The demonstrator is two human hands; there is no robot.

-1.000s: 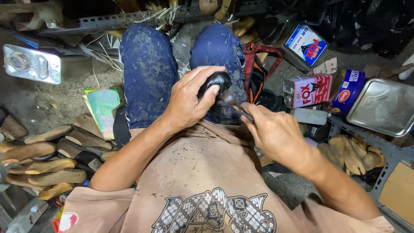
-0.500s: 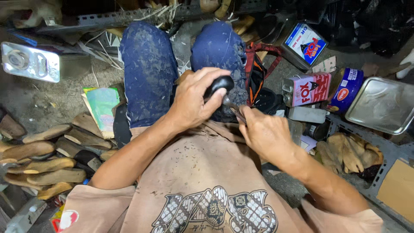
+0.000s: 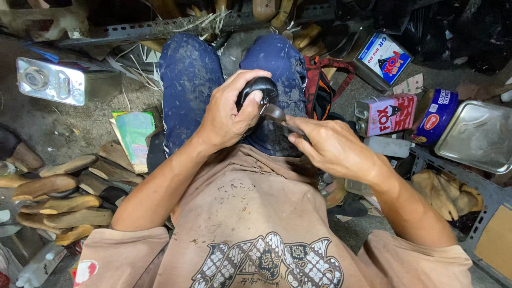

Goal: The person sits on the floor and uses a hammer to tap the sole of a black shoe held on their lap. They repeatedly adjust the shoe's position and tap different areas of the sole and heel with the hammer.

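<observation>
Head view: my left hand (image 3: 226,114) curls tight around the black shoe (image 3: 257,89) on my right knee (image 3: 277,64). My right hand (image 3: 333,149) pinches a metal tool (image 3: 277,114) against it, fingers closed. Wooden lasts (image 3: 53,194) lie left.

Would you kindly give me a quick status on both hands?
Left hand grips glossy black shoe on lap. Right hand holds metal pincers against it. Nothing in between.

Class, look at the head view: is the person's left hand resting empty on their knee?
No: the left hand is wrapped around a black shoe held over the lap, while the right hand works a metal tool against it.
</observation>
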